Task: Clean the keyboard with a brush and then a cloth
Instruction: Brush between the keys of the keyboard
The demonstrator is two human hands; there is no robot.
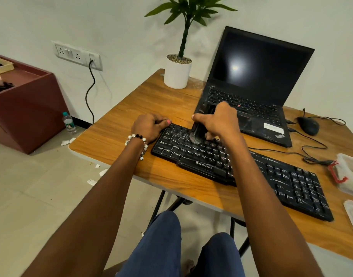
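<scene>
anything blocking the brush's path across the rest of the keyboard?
Nothing visible does. The brush, gripped in the right hand, has its bristles on the keyboard near its left end; the keys rightward are bare. The left hand grips the left edge.

A black keyboard, streaked with pale dust, lies flat and slantwise on the wooden table, its far-left end toward the laptop. A dark brush stands nearly upright on its upper-left keys, grey bristles touching them.
</scene>
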